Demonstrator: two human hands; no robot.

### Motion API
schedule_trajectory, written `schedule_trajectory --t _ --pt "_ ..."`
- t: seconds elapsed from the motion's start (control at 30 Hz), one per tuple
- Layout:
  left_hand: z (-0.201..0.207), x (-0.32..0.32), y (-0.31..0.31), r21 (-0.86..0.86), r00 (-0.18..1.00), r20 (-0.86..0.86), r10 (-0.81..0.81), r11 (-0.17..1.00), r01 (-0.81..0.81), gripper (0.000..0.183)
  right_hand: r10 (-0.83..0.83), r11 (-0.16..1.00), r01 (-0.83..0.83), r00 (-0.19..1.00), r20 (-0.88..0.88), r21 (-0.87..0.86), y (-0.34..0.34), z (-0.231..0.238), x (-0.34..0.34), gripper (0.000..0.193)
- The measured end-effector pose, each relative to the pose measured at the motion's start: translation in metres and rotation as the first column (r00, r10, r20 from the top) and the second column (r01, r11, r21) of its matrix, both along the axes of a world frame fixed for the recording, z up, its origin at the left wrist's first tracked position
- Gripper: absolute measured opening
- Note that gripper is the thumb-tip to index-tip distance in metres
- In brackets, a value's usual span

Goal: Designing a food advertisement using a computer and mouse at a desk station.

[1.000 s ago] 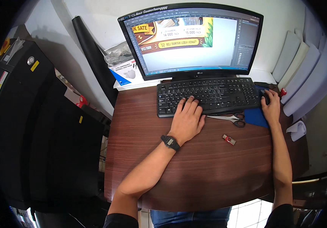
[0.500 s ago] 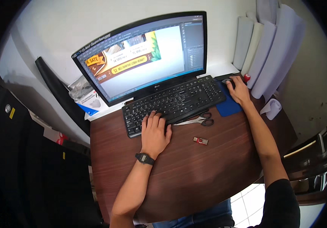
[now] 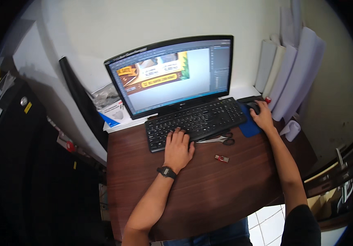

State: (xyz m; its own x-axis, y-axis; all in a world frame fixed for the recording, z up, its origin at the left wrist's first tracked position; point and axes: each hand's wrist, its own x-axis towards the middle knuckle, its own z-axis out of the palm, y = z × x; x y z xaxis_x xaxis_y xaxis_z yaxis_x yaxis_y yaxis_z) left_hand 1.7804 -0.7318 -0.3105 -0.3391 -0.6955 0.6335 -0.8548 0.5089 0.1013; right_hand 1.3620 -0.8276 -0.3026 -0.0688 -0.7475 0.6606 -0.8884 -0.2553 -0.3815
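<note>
My left hand (image 3: 178, 151), with a black digital watch (image 3: 167, 172) on the wrist, lies palm down. Its outstretched fingers rest on the near left part of the black keyboard (image 3: 215, 117), the thumb apart. At the right, my right hand (image 3: 263, 117) is curled over a dark computer mouse (image 3: 253, 107) on a blue mouse pad (image 3: 248, 125). Behind the keyboard stands a black monitor (image 3: 172, 98), showing a brown and yellow food banner in an editing window. Scissors (image 3: 215, 140) with black handles lie along the keyboard's near edge. A red and silver USB stick (image 3: 222, 158) sits nearer me on the brown desk (image 3: 209, 188).
Tall paper rolls (image 3: 285, 82) lean against the wall at the back right, a small roll (image 3: 292, 130) below them. Left of the monitor are a white and blue box (image 3: 115, 115) and a leaning black roll (image 3: 82, 100). A large black machine (image 3: 33, 164) fills the left side.
The view has tilted and shifted, so the desk and monitor appear lower and farther right. My left hand remains on the keyboard and my right hand on the mouse.
</note>
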Motion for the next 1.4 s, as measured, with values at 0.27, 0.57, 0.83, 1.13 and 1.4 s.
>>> schedule_trajectory --t 0.27,0.57,0.83,1.13,1.4 --pt "0.004 -0.003 -0.002 0.033 1.0 0.002 -0.029 0.999 0.029 0.032 -0.065 0.994 0.071 0.994 -0.083 0.077 0.019 0.007 0.014 0.041" --pt "0.005 -0.004 -0.002 0.058 0.999 -0.053 -0.015 0.998 0.018 0.032 0.129 0.989 -0.128 0.992 -0.006 0.067 0.012 -0.002 0.009 0.038" --pt "0.006 -0.002 -0.003 0.083 0.988 -0.156 -0.006 0.996 0.019 0.032 0.106 0.991 -0.107 0.994 0.016 0.083 0.01 -0.005 0.007 0.035" --pt "0.006 -0.002 -0.002 0.085 0.989 -0.148 0.005 0.996 0.008 0.033 0.107 0.99 -0.109 0.994 0.026 0.087 0.011 -0.002 0.009 0.034" --pt "0.004 0.0 -0.005 0.093 0.99 -0.141 -0.005 0.996 0.018 0.034 0.124 0.989 -0.126 0.992 0.023 0.077 0.009 -0.004 0.009 0.033"
